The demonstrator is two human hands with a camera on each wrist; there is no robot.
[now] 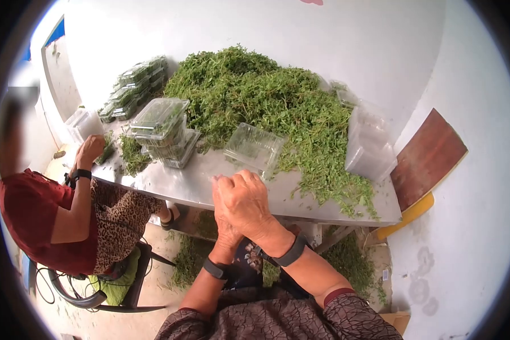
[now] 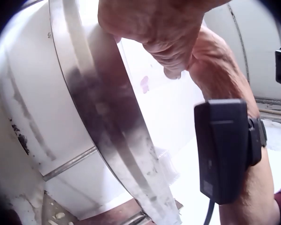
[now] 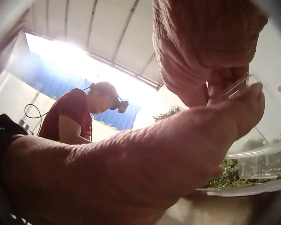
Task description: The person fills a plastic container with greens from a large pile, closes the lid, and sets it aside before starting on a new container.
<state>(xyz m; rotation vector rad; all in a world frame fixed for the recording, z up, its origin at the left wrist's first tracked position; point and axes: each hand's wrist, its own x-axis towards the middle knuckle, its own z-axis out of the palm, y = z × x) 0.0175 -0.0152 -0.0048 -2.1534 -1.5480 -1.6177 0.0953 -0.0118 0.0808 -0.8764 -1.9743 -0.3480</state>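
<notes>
Both hands are together at the table's near edge in the head view. The right hand point(image 1: 246, 198) has curled fingers and overlaps the left hand point(image 1: 225, 218). In the right wrist view, clear plastic point(image 3: 260, 117) stands between the left thumb and the right fingers; the left hand point(image 3: 211, 126) pinches it and the right hand point(image 3: 206, 47) grips beside it. Just beyond the hands lies a clear plastic container point(image 1: 254, 148). Whether the held plastic is part of it, I cannot tell. The left wrist view hides the fingertips.
A large heap of green sprigs point(image 1: 255, 96) covers the back of the metal table point(image 1: 192, 181). Stacked clear boxes point(image 1: 158, 122) stand left, empty nested ones point(image 1: 371, 144) right. A seated person in a red top point(image 1: 45, 221) works at the left. Filled packs point(image 1: 133, 88) lie behind.
</notes>
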